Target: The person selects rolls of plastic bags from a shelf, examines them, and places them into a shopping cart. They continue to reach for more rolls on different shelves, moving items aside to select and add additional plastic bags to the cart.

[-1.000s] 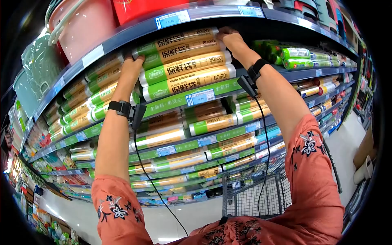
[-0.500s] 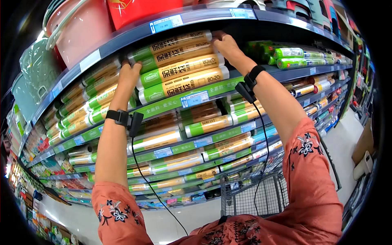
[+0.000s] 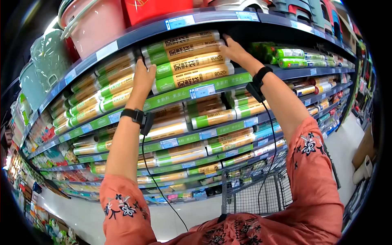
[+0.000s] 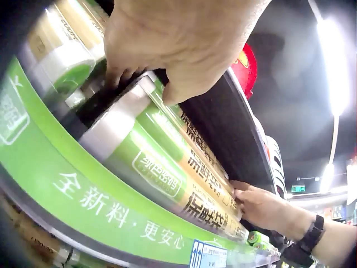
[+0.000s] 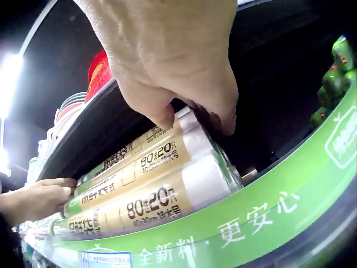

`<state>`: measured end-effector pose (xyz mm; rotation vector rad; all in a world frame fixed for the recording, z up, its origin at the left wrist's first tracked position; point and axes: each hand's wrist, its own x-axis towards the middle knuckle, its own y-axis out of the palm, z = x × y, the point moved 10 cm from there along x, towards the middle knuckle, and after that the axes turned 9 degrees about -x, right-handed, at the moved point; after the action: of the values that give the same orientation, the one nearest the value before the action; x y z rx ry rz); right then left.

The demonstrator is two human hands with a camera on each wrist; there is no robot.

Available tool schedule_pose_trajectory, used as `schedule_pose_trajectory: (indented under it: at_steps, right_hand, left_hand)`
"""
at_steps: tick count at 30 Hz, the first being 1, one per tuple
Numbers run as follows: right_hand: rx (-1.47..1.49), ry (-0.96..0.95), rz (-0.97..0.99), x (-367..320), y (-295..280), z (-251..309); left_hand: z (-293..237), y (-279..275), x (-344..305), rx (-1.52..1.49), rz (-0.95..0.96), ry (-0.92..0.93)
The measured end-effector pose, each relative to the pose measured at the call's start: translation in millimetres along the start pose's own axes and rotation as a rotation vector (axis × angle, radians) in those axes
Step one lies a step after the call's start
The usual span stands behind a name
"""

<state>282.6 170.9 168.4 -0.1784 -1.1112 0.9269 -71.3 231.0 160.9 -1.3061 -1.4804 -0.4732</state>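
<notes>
A stack of several plastic food bag rolls [image 3: 192, 65], tan with green ends, lies on the upper shelf. My left hand [image 3: 144, 77] holds the stack's left end. In the left wrist view, its thumb lies on an upper roll [image 4: 162, 134] while its fingers reach into the dark gap beside the end. At the opposite end is my right hand [image 3: 237, 51], its thumb on the front of the upper rolls. The right wrist view shows its fingers hooked behind the white end of the rolls [image 5: 159, 181], the fingertips partly hidden.
More bag rolls [image 3: 116, 100] fill the shelf to the left, and green-wrapped rolls [image 3: 292, 53] lie to the right. The shelf above [image 3: 212, 17] carries a pink bucket [image 3: 94, 28] and a red one [image 3: 157, 10]. A wire shopping cart [image 3: 257, 192] stands below my right arm.
The head view has shifted slightly. Both hands stay at the two ends of the stack, the right one a little lower along the roll ends than before.
</notes>
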Motion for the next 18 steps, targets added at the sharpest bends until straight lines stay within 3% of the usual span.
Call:
schedule_pose_trajectory:
  at_steps: [4, 6, 8, 9, 10, 11, 12, 14, 15, 16, 17, 18]
  right_hand:
    - [0.18, -0.121, -0.221, -13.7, -12.6, -17.4]
    - [0.306, -0.198, -0.263, -69.7, -18.1, 1.2]
    - [0.473, -0.043, -0.13, -157.3, -14.1, 47.6]
    - [0.498, 0.083, 0.054, -205.1, -1.6, 66.6]
    - [0.637, 0.012, 0.069, -248.6, 16.6, 75.6]
    - [0.666, 0.079, 0.326, -295.9, 41.4, 86.3]
    - [0.602, 0.172, 0.635, -348.3, 76.1, 85.5]
    - [0.758, 0.151, 1.079, -445.8, 134.0, 89.7]
    - [0.74, 0.373, 1.221, -492.5, 155.7, 73.5]
    - [0.528, 0.331, 1.171, -513.9, 171.5, 53.2]
    - [0.423, 0.279, 1.06, -520.7, 173.2, 45.7]
    - [0.322, 0.233, 0.957, -524.3, 169.3, 42.9]
  left_hand:
    - [-44.8, -17.5, -50.9, -0.117, -0.004, 0.066]
    - [-71.9, -27.2, -103.1, -0.311, 0.041, -0.043]
    - [-97.3, -36.1, -170.0, -0.462, 0.075, -0.164]
    - [-98.7, -34.9, -205.2, -0.447, 0.11, -0.085]
    - [-88.0, -28.7, -251.7, -0.496, 0.162, -0.265]
    - [-83.1, -19.3, -294.2, -0.473, 0.323, -0.375]
    - [-67.7, -3.9, -349.7, -0.54, 0.497, -0.615]
    - [-50.4, 6.7, -454.0, -0.432, 0.899, -0.64]
    - [-36.7, -1.2, -505.3, -0.421, 0.937, -0.796]
    - [-41.8, -16.9, -526.0, -0.357, 0.98, -0.899]
    - [-16.5, -22.1, -577.0, -0.622, 0.759, -0.989]
    - [-24.8, -35.8, -590.0, -0.796, 0.629, -1.249]
